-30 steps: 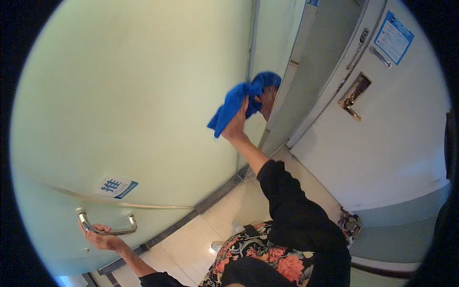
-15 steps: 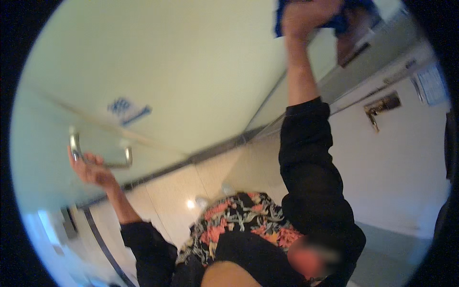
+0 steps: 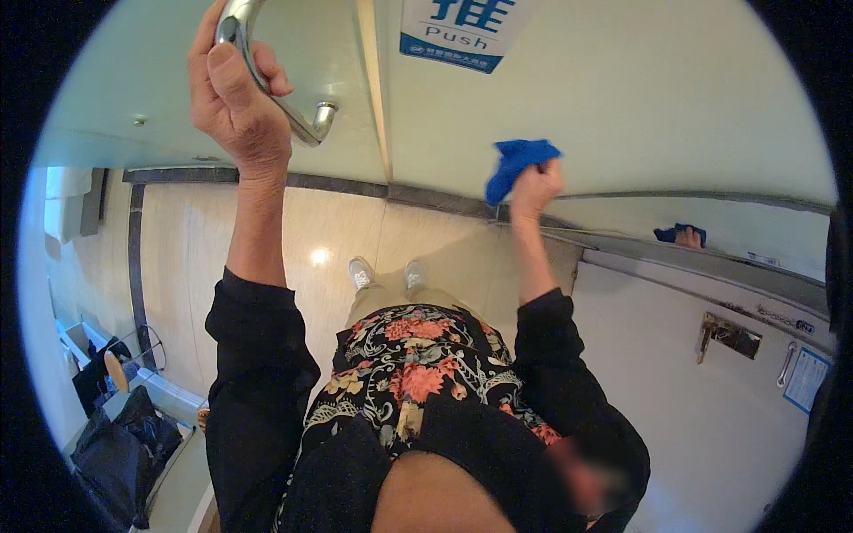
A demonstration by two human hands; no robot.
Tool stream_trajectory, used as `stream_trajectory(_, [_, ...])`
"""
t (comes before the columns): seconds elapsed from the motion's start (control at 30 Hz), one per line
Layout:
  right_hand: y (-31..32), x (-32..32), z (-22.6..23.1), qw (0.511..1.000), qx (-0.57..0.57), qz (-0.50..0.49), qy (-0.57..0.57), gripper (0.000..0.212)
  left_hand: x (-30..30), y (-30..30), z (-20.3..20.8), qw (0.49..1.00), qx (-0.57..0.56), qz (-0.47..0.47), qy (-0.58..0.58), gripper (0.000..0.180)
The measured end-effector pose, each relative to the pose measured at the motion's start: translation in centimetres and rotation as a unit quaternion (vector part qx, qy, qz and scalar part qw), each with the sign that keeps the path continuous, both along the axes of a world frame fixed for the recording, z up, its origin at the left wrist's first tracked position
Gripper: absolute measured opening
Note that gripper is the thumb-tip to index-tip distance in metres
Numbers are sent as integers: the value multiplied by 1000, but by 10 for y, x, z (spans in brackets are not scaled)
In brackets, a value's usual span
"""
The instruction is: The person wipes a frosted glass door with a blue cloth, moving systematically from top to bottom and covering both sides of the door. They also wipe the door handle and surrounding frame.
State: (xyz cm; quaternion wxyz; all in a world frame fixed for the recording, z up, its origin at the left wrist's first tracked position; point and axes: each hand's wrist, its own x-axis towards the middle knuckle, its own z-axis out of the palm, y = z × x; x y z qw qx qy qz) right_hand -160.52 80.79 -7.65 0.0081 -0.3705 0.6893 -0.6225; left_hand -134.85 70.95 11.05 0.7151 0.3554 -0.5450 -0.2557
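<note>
My left hand [image 3: 238,111] is wrapped around a curved metal door handle [image 3: 306,126] on a pale green glass door [image 3: 311,53]. In my right hand [image 3: 537,188] is a bunched blue cloth [image 3: 514,167], against or close to the lower part of the pale glass panel [image 3: 640,115]. My fingers partly hide under the cloth's folds. A blue and white sticker [image 3: 458,31] sits on the glass above it.
To the right is a white door [image 3: 649,355] with a metal lever handle [image 3: 729,336]. A shiny strip at the glass edge mirrors the cloth. On the lower left, a black bag [image 3: 124,453] rests by a pale counter. Tiled floor [image 3: 222,240] lies below.
My right hand has brought the blue cloth down from high on the glass to its lower part. The view has swung left, and my left hand still grips the handle.
</note>
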Motion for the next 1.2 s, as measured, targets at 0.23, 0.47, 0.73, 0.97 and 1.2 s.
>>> stream_trajectory(0.23, [-63, 117, 24, 952, 32, 237, -191, 12, -8, -2, 1, 1000, 7, 3, -12, 40])
stream_trajectory(0.47, [-73, 138, 49, 902, 20, 316, -293, 13, 3, -3, 2, 999, -28, -16, -19, 36])
stream_trajectory(0.73, [-39, 60, 5, 908, 71, 243, -333, 15, 10, -13, -3, 999, 4, -5, -34, 43])
stream_trajectory(0.97, [24, -79, -114, 959, 253, -23, -123, 9, 23, -19, -3, 998, -21, -42, -42, 40])
stream_trajectory(1.2, [14, -99, -155, 877, 275, -195, -344, 21, 38, -27, -9, 996, -2, 56, -73, 12])
